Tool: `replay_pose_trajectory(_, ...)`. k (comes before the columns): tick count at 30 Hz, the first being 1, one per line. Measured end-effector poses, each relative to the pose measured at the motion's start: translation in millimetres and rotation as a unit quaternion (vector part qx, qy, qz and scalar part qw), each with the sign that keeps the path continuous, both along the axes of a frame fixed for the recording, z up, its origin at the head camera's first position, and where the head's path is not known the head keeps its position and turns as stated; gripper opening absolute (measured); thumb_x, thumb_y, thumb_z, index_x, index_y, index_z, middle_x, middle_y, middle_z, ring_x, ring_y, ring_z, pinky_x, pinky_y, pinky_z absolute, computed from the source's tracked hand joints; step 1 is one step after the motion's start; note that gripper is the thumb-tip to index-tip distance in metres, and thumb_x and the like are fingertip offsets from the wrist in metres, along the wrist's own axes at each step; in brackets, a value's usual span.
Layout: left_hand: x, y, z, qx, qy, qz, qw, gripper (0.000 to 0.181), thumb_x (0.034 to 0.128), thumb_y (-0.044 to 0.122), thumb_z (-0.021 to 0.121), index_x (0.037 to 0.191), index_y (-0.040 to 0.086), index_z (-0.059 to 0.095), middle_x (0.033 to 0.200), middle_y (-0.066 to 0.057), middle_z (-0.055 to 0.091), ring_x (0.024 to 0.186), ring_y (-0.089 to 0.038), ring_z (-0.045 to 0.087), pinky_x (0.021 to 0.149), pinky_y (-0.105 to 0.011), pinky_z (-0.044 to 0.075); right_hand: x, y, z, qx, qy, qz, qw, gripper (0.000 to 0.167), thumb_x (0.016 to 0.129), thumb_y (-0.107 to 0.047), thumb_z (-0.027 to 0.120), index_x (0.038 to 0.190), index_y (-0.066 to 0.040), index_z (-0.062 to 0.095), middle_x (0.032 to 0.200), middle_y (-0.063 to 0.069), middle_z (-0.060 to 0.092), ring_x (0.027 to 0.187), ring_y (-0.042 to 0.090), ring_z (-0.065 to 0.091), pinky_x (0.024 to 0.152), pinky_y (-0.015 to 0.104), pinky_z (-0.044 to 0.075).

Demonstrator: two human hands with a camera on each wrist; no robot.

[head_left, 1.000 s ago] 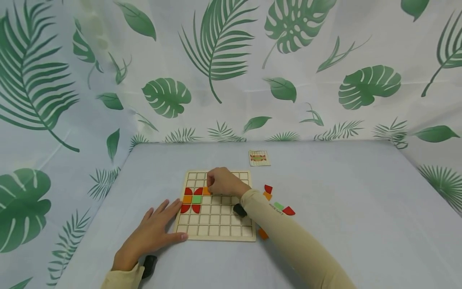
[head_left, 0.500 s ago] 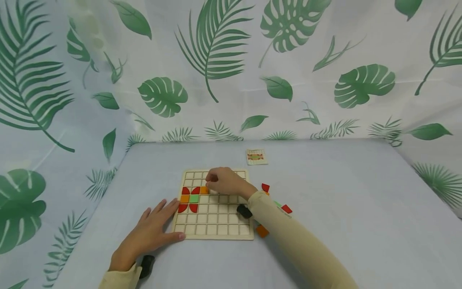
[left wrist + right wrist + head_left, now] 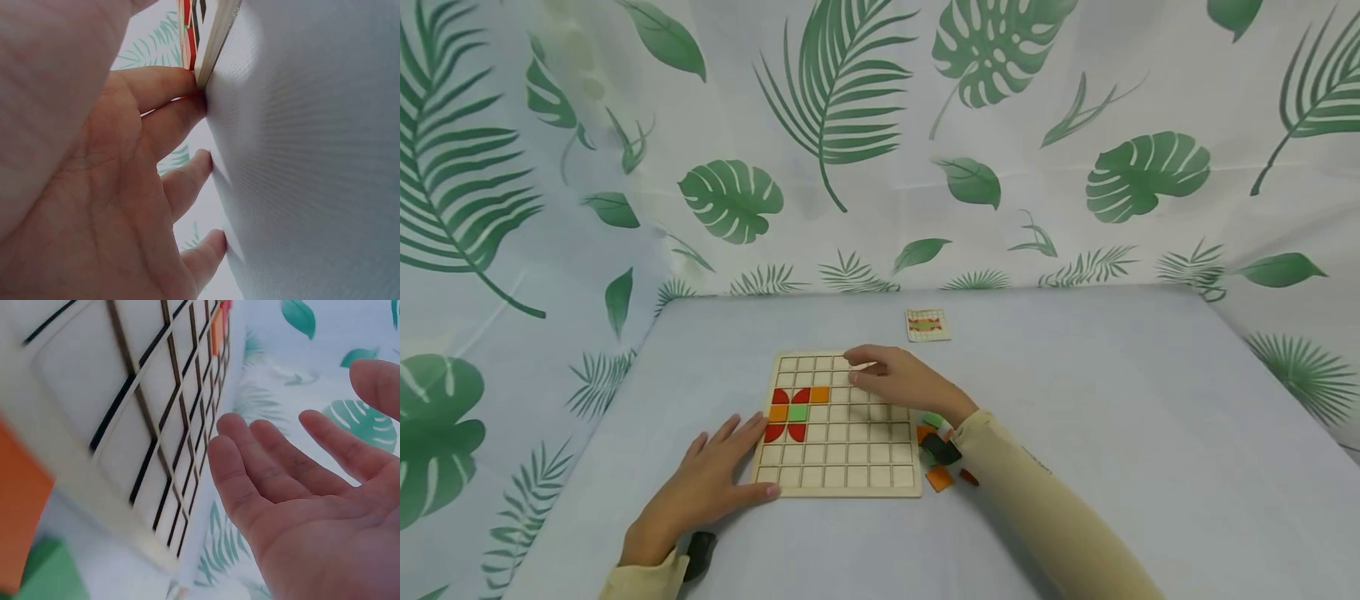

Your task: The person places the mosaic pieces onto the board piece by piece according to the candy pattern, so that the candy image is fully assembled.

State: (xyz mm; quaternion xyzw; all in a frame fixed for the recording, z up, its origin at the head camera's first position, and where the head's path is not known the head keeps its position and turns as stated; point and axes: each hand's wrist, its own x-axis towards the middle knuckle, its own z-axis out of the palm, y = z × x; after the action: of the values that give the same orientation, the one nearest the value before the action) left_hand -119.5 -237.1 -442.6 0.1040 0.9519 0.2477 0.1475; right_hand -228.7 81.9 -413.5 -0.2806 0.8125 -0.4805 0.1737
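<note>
On the table lies a wooden grid board [image 3: 846,454]. At its left are red quarter-round tiles [image 3: 796,432], a green square tile [image 3: 797,412] and orange square tiles [image 3: 819,395], set in its cells. My left hand [image 3: 707,479] lies spread at the board's left edge, fingertips on the table; in the left wrist view a finger [image 3: 165,84] touches the board's side. Over the board's upper right part hovers my right hand [image 3: 910,379], thumb and fingers apart and holding nothing. The right wrist view shows its relaxed fingers [image 3: 278,465] beside the grid.
Loose tiles lie right of the board, among them an orange tile [image 3: 939,478] and a green one [image 3: 933,420], partly hidden by the right wrist. A small pattern card [image 3: 928,325] lies behind the board. A leaf-print cloth [image 3: 880,167] hangs at the back.
My right hand has let go of the orange square tile, which stays on the board beside the red one. The hand has moved right and its fingers have parted. The left hand keeps its place.
</note>
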Motion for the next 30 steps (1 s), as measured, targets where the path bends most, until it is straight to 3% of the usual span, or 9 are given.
replay_pose_trajectory(7,1.3,-1.4,-0.7,0.0,0.004,-0.004,1.0,0.106,0.0853,0.055,0.087,0.167,0.007,0.038,0.17,-0.016,0.037,0.159,-0.048,0.019,0.121,-0.076,0.007,9.8,22.0,5.9,0.0,0.006,-0.014,0.9999,0.055,0.112,-0.032,0.057,0.159,-0.003,0.05,0.159,0.019,0.051,0.132,0.029,0.064,0.109,0.05,0.051)
replay_pose_trajectory(17,1.0,-1.7,0.0,-0.002,0.014,-0.012,0.9998,0.106,0.0859,0.056,0.085,0.167,0.007,0.038,0.17,-0.016,0.037,0.159,-0.048,0.02,0.121,-0.077,0.009,17.2,54.9,10.5,0.01,0.012,-0.041,0.999,0.048,0.111,-0.025,0.06,0.152,-0.001,0.057,0.153,0.019,0.057,0.131,0.034,0.064,0.108,0.053,0.052)
replay_pose_trajectory(24,1.8,-0.6,1.4,-0.003,0.009,-0.011,0.9999,0.106,0.0859,0.056,0.085,0.167,0.007,0.038,0.17,-0.017,0.037,0.159,-0.049,0.02,0.121,-0.077,0.008,16.1,77.9,10.3,0.044,0.034,-0.028,0.998,0.041,0.105,-0.012,0.067,0.143,0.001,0.065,0.145,0.018,0.063,0.129,0.036,0.062,0.109,0.054,0.05)
replay_pose_trajectory(30,1.8,-0.8,1.0,-0.011,0.014,-0.013,0.9998,0.106,0.0861,0.058,0.084,0.167,0.007,0.038,0.17,-0.017,0.037,0.158,-0.049,0.02,0.12,-0.078,0.009,15.5,96.7,9.9,0.099,0.033,-0.024,0.9943,0.038,0.099,-0.011,0.071,0.136,-0.004,0.071,0.138,0.012,0.067,0.128,0.037,0.057,0.112,0.059,0.045)
